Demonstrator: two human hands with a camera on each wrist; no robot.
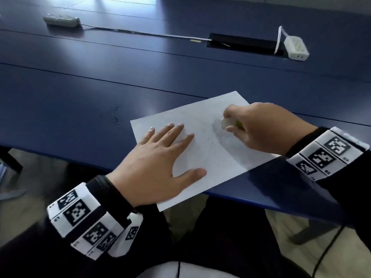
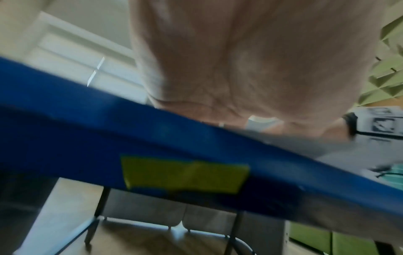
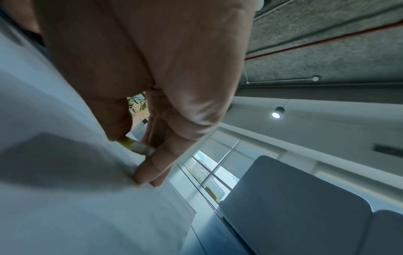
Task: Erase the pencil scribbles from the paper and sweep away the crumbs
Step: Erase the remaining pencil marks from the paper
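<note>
A white sheet of paper (image 1: 202, 117) lies askew at the near edge of the blue table (image 1: 100, 97), its near corner overhanging. Faint pencil scribbles (image 1: 215, 127) mark its right half. My left hand (image 1: 160, 157) lies flat on the sheet with fingers spread, pressing it down. My right hand (image 1: 251, 127) pinches a white eraser (image 1: 225, 123) with a yellow-green sleeve and holds its tip on the scribbles. In the right wrist view the eraser (image 3: 139, 146) sits between thumb and fingers against the paper (image 3: 65, 189). The left wrist view shows only the palm (image 2: 240, 60) above the table edge (image 2: 152, 138).
A white power strip (image 1: 60, 20) with its cable lies at the far left. A black cable slot (image 1: 241, 44) and a white socket block (image 1: 296, 48) sit at the far right. A yellow label (image 2: 185, 174) is stuck to the table's front edge. Chairs stand beyond the table.
</note>
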